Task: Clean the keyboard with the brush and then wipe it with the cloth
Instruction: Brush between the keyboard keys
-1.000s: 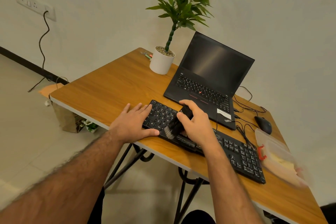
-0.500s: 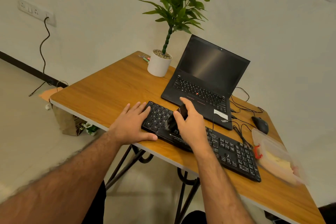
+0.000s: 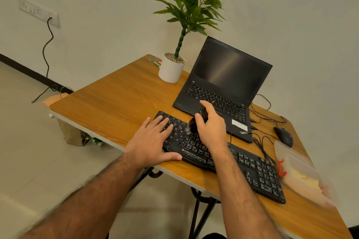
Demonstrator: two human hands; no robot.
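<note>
A broad stretch of bare wooden table (image 3: 108, 103) lies left of the black keyboard (image 3: 252, 167), whose near edge runs just beside the table's front edge. Your left hand (image 3: 153, 143) lies flat, fingers straight and spread over the keyboard's left end, thumb along its front rim, pinning it down. Just right of it, over the keyboard's left-middle keys, your right hand (image 3: 211, 128) grips the small black brush (image 3: 194, 125), fingers and thumb curled round the handle, pale bristle tips pointing down-left at the keys. Behind the keyboard stands an open laptop (image 3: 223, 91), its front edge near the brush hand; a white potted plant (image 3: 171, 68) sits further back. Off the keyboard's right end, cables, a black mouse (image 3: 283, 137) and a clear plastic container (image 3: 303, 176) crowd the table. Compared with half a second ago, the brush has moved a little toward the keyboard's back rows, while the left hand has kept its place. The cloth cannot be picked out with certainty.
</note>
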